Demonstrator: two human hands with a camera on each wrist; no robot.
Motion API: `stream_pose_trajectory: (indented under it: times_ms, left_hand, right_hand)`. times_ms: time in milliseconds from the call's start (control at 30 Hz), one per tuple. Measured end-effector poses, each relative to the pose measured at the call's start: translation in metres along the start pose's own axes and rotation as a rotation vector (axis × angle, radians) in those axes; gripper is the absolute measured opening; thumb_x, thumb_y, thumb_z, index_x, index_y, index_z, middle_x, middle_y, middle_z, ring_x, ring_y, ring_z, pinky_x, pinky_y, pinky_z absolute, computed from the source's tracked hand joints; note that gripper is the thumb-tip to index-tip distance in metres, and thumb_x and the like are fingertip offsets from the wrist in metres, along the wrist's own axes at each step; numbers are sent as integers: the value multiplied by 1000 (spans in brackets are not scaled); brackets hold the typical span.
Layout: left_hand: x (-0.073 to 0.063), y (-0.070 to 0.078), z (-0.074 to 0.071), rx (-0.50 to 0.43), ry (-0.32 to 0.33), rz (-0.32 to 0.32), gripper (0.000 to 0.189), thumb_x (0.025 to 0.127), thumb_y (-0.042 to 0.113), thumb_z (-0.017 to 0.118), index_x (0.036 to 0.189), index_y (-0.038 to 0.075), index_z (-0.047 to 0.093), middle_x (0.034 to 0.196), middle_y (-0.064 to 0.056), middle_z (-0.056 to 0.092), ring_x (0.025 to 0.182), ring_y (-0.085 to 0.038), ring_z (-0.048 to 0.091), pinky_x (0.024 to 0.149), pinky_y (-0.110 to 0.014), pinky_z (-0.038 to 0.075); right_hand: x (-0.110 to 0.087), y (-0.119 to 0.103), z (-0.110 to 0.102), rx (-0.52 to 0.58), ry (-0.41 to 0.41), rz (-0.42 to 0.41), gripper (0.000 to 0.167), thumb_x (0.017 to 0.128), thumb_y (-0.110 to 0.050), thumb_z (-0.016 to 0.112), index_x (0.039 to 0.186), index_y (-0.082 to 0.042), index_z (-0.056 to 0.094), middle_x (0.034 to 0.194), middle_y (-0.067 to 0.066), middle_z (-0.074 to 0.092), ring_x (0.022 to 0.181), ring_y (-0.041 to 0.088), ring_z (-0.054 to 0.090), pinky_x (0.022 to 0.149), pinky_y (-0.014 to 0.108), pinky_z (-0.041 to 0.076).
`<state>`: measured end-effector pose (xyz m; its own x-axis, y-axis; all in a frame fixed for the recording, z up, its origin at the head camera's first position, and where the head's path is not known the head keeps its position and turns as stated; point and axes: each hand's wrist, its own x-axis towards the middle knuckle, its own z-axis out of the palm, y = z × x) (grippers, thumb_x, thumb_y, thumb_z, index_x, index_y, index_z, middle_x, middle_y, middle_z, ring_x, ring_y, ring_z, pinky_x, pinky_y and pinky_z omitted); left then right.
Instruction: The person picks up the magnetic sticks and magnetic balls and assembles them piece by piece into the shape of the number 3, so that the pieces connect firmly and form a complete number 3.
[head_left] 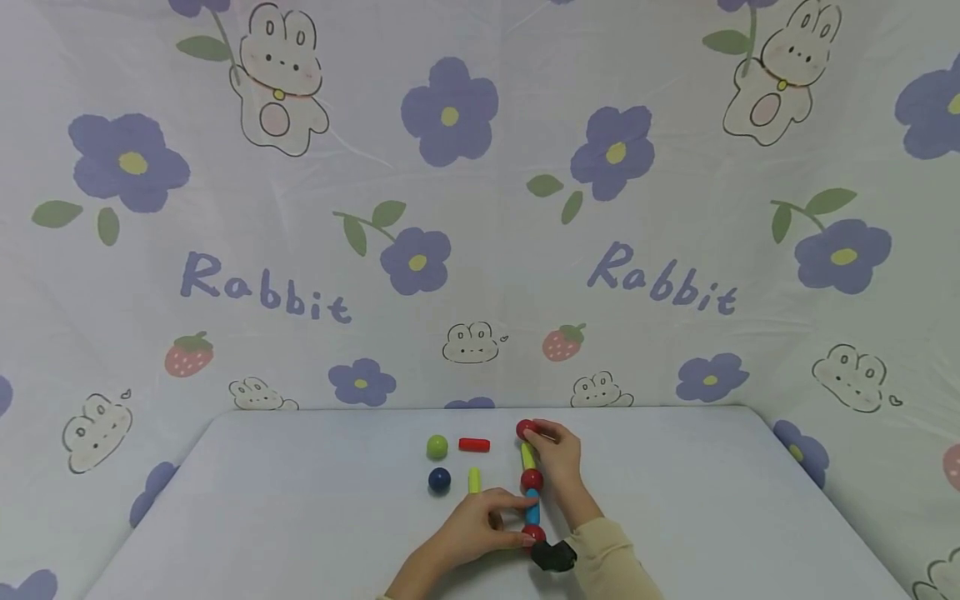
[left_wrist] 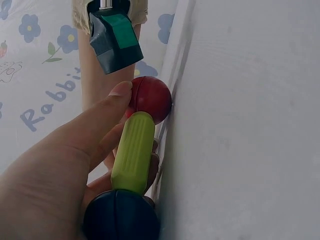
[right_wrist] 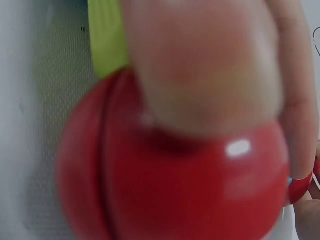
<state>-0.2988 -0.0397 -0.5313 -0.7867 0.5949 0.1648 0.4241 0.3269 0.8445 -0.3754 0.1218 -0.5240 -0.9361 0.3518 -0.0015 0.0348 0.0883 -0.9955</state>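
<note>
A line of joined toy pieces lies on the table in the head view. From far to near it runs red ball (head_left: 526, 428), yellow-green rod (head_left: 528, 456), middle red ball (head_left: 532, 479), blue rod (head_left: 532, 510) and near red ball (head_left: 533, 533). My right hand (head_left: 558, 454) pinches the far red ball, whose glossy surface (right_wrist: 185, 185) fills the right wrist view under a fingertip. At the near end my left hand (head_left: 480, 525) holds the line, thumb on the near red ball and a forefinger at the blue rod. Its other fingers are partly hidden.
Left of the line lie a green ball (head_left: 437, 447), a dark blue ball (head_left: 439, 480), a red rod (head_left: 474, 445) and another yellow-green rod (head_left: 474, 479). A black wrist device (head_left: 553, 556) sits on my right wrist. A patterned cloth (head_left: 480, 208) hangs behind the white table.
</note>
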Motion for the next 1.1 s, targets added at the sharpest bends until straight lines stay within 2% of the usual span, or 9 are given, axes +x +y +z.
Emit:
stream_pose_trajectory:
  times_ms: [167, 400, 667, 1100]
  left_hand:
    - [1, -2, 1, -15, 2, 11, 45, 74, 33, 72, 117, 23, 61, 103, 11, 60, 63, -9, 48, 55, -21, 43]
    - [1, -5, 2, 5, -3, -14, 45, 74, 34, 72, 117, 27, 61, 102, 12, 60, 63, -10, 48, 55, -21, 43]
    - [0, -7, 3, 3, 1, -23, 45, 74, 29, 72, 117, 24, 61, 102, 10, 60, 62, -10, 47, 53, -21, 41]
    - [-1, -1, 1, 10, -10, -35, 47, 73, 39, 71, 117, 27, 60, 102, 14, 59, 62, -9, 48, 54, -21, 43]
  right_hand:
    - [2, 1, 2, -11, -4, 8, 29, 81, -13, 66, 108, -4, 61, 106, 14, 57, 95, 25, 54, 81, 34, 46]
    - [5, 5, 3, -33, 4, -1, 28, 81, -12, 67, 106, -3, 61, 104, 14, 58, 95, 25, 55, 80, 34, 47]
    - [1, 4, 1, -55, -20, -14, 29, 81, -12, 67, 107, -2, 61, 103, 13, 57, 94, 24, 55, 80, 33, 47]
    - [1, 2, -1, -115, -53, -70, 29, 79, -11, 68, 106, -4, 62, 101, 10, 60, 95, 24, 54, 81, 35, 45]
